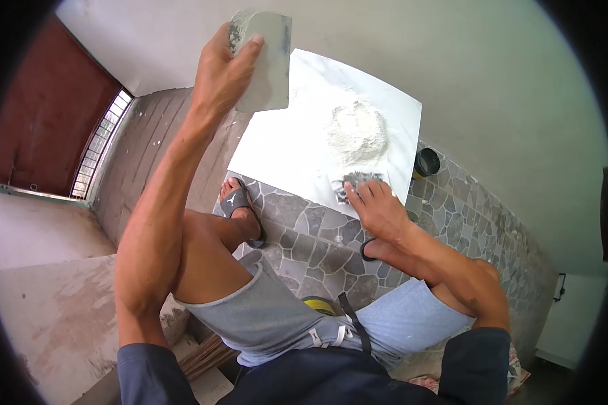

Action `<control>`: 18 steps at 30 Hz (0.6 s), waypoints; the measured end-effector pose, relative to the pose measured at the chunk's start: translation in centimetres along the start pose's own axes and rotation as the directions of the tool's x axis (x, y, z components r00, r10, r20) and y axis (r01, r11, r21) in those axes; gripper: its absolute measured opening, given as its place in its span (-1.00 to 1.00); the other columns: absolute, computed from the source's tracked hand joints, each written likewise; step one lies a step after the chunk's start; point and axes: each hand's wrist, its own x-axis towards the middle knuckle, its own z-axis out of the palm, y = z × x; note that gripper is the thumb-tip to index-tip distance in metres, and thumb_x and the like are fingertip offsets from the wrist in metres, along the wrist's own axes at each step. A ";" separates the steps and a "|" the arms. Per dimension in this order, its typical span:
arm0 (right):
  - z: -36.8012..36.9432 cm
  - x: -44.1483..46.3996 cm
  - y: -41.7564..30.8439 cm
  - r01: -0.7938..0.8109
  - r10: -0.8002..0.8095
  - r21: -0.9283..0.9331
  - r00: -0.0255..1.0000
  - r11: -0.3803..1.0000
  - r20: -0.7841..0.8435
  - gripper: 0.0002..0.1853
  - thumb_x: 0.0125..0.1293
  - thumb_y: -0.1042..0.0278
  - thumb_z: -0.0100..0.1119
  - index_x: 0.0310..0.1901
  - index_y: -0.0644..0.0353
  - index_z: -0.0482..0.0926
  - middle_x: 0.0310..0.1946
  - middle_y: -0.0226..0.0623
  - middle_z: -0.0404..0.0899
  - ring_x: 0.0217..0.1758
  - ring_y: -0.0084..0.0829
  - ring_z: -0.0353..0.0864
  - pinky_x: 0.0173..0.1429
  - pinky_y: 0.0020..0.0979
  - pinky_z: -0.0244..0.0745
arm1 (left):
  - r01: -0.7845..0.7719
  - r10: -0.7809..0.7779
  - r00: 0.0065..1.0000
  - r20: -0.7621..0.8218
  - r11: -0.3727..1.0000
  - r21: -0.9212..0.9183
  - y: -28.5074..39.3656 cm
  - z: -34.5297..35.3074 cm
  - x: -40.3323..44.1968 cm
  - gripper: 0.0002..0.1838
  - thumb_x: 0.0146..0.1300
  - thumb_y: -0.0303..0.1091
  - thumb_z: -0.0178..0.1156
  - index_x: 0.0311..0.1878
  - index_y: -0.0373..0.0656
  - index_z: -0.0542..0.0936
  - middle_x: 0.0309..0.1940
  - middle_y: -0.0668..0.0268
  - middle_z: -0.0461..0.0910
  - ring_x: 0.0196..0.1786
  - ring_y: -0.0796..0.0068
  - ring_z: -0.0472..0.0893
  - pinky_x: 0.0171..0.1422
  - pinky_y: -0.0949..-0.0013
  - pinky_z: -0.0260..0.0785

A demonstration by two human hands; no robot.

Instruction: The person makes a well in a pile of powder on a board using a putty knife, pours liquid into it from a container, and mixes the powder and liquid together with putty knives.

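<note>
A flat rectangular putty spreader (270, 74), greyish and smeared at its left edge, is raised at the top of the view. My left hand (224, 77) grips it by that edge, thumb lying across its face. Below and to the right, a mound of white powder (358, 131) sits on a white marble-patterned board (277, 145). At the near edge of the board, my right hand (378, 206) is closed on a smaller flat scraper (359, 181) with dark smudges. That scraper lies low against the board, just in front of the mound.
A dark tub (426, 163) stands beside the board's right side. Stone-patterned tiles (304, 223) cover the floor, where my sandalled foot (240, 202) rests near the board. A plain wall (479, 74) rises behind, and a red-brown door (54, 108) is at far left.
</note>
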 end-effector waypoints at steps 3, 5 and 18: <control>0.5 0.9 1.5 -0.030 0.028 -0.019 0.997 0.999 -0.072 -0.51 0.20 0.40 0.09 0.19 0.33 0.53 -0.18 -0.18 0.50 -0.13 -0.24 0.50 -0.05 -0.25 0.43 | 0.015 -0.015 1.000 0.014 0.999 -0.034 0.5 0.2 -0.1 -0.61 0.41 -0.26 0.14 0.13 -0.39 0.52 -0.17 0.13 0.67 -0.15 0.42 0.66 -0.03 0.31 0.53; 0.2 1.2 1.7 -0.056 0.057 0.012 0.995 0.998 -0.076 -0.56 0.20 0.42 0.09 0.14 0.31 0.56 -0.21 -0.21 0.50 -0.14 -0.25 0.50 -0.07 -0.25 0.43 | 0.041 -0.041 0.999 0.001 0.997 -0.061 0.8 0.4 -0.2 -0.61 0.41 -0.27 0.14 0.14 -0.40 0.51 -0.17 0.12 0.67 -0.16 0.42 0.66 -0.04 0.31 0.53; -3.0 5.4 10.4 -0.380 0.369 0.281 0.925 0.881 0.093 -0.85 0.33 0.43 0.17 -0.14 0.30 0.60 -0.24 -0.06 0.50 -0.12 -0.01 0.56 -0.03 -0.10 0.50 | 0.026 -0.026 1.000 -0.003 0.999 -0.036 0.2 -0.1 -0.3 -0.60 0.41 -0.27 0.14 0.16 -0.40 0.51 -0.16 0.08 0.68 -0.16 0.39 0.68 -0.05 0.30 0.55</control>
